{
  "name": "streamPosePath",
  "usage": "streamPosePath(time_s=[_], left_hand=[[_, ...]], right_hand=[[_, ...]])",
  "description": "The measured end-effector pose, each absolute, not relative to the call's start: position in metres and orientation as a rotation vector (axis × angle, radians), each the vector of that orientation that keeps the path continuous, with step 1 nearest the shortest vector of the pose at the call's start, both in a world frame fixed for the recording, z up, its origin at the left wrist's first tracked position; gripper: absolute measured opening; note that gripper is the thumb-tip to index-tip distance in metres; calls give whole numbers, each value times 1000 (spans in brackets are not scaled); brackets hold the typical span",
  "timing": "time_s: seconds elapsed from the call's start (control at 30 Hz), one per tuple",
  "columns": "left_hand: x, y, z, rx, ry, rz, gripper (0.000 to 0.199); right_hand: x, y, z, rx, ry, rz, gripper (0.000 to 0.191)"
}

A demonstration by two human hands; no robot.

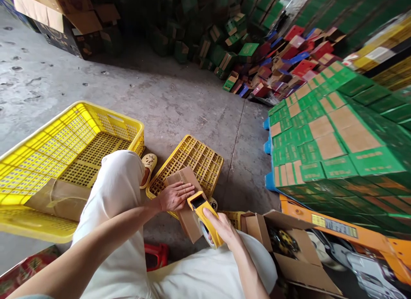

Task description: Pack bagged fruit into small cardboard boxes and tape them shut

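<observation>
A small brown cardboard box (189,219) lies tilted on an upturned yellow crate (205,159) between my knees. Flat on top of the box rests my left hand (176,196), its fingers stretched out and close together. My right hand (220,226) is wrapped round a yellow tape dispenser (201,204) with a roll of tape in it. The dispenser's front end touches or hovers just over the box beside my left fingertips; which one I cannot tell. Part of the box is hidden under my hand and the dispenser.
On the left stands a large yellow basket (122,119) with a cardboard piece inside. Green boxes (321,132) are stacked on a blue pallet at right, beside an orange pallet jack (302,211). An open carton (298,264) is near my right knee. Many small boxes lie heaped behind.
</observation>
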State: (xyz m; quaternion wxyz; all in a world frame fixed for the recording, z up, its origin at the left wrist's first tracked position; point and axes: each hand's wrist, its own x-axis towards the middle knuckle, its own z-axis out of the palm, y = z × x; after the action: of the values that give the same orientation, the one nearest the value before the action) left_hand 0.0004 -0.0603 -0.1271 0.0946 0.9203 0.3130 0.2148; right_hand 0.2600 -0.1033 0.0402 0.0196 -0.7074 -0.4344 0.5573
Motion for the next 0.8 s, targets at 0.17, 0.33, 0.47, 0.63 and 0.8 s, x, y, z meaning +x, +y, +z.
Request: streamPosePath(time_s=[0.17, 0.33, 0.47, 0.63, 0.8], left_hand=[[3, -59, -128, 2734, 923, 676, 64], [4, -60, -130, 2727, 938, 695, 62], [6, -63, -121, 2688, 948, 677, 58], [0, -57, -105, 2517, 1198, 793, 55], [-23, -30, -99, 1832, 1589, 765, 52]], right_hand=[[278, -118, 34, -2228, -1349, 1719, 55], [292, -139, 29, -2255, -1253, 1676, 53], [287, -144, 28, -2200, -1295, 1627, 56], [286, -147, 30, -2142, -1293, 1643, 56], [292, -148, 25, -2122, -1264, 1645, 52]])
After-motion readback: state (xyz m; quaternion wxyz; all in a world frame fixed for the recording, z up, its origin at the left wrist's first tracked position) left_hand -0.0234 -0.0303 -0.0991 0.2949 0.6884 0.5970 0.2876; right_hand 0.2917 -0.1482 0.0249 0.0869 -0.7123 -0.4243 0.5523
